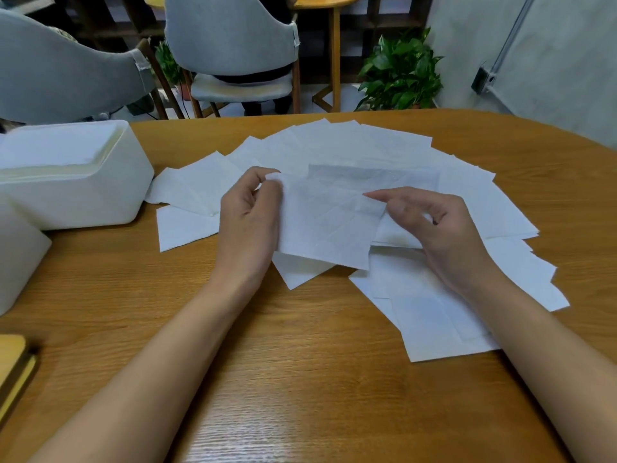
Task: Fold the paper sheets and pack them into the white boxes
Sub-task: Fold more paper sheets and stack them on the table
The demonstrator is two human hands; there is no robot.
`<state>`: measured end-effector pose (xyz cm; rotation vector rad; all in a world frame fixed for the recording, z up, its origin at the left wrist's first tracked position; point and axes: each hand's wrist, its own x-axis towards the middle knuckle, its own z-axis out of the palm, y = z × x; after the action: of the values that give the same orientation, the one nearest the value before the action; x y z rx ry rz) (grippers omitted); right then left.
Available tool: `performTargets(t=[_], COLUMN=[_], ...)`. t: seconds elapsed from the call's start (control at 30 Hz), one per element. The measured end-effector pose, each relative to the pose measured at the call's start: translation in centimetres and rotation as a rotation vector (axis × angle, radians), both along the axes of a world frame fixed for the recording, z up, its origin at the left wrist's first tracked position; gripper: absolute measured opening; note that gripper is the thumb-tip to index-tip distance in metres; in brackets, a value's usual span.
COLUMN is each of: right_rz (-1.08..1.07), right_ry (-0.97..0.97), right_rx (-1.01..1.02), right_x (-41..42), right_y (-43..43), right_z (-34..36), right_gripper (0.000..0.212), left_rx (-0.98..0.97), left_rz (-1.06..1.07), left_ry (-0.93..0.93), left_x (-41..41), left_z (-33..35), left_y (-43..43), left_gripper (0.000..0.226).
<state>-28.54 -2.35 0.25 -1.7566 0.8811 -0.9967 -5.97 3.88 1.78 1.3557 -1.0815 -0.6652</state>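
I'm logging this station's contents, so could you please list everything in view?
table: one, brown wood, foreground
held sheet: one, white, above the table centre, between both hands
loose sheets: many, white, fanned over the table centre and right
white boxes: two, white, table's left edge
yellow object: one, yellow, lower left corner, cut off
chairs: two, grey, behind the table
plant: one, green, back right on the floor
left hand: one, pinches the held sheet's left corner
right hand: one, pinches its right edge
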Motion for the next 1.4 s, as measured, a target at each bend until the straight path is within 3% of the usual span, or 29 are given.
performTargets(t=[0.13,0.23,0.3,0.5,0.77,0.9,1.03,1.17,1.4], right_rz=[-0.123,-0.175,-0.171,-0.017,0.024,0.024,-0.018,0.026,-0.096], right_ry=[-0.015,-0.019,-0.025,0.002,0.063,0.047,-0.006,-0.099,0.086], right_rx=[0.062,0.076,0.073,-0.02,-0.074,-0.107,-0.142,-0.102,-0.147], right_x=[0.2,0.2,0.2,0.4,0.8,1.1,0.9,0.7,1.0], right_y=[0.1,0.0,0.0,0.6,0.9,0.7,0.5,0.5,0.6], right_z=[-0.1,-0.1,0.0,0.4,0.3,-0.1,-0.1,0.0,-0.5], right_gripper=[0.014,0.01,0.011,0.052,0.087,0.09,0.093,0.096,0.106], left_rx=[0.093,0.1,0.111,0.065,0.018,-0.018,-0.05,0.014,0.008], left_rz=[-0.075,-0.148,-0.195,-0.123,-0.121,-0.077,0.018,-0.198,-0.33], left_ry=[0.022,-0.017,-0.031,0.082,0.015,0.019,-0.163,0.019,-0.099], left_x=[-0.3,-0.3,-0.1,-0.4,-1.4,-1.8,-1.7,-1.0,-1.1], left_z=[-0.1,0.3,0.4,-0.2,-0.9,-1.1,-1.8,-1.1,-2.3], left_y=[0.0,0.1,0.1,-0.1,0.0,0.1,-0.1,0.0,0.0], left_gripper=[0.023,0.011,0.016,0.022,0.023,0.025,0.049,0.067,0.07])
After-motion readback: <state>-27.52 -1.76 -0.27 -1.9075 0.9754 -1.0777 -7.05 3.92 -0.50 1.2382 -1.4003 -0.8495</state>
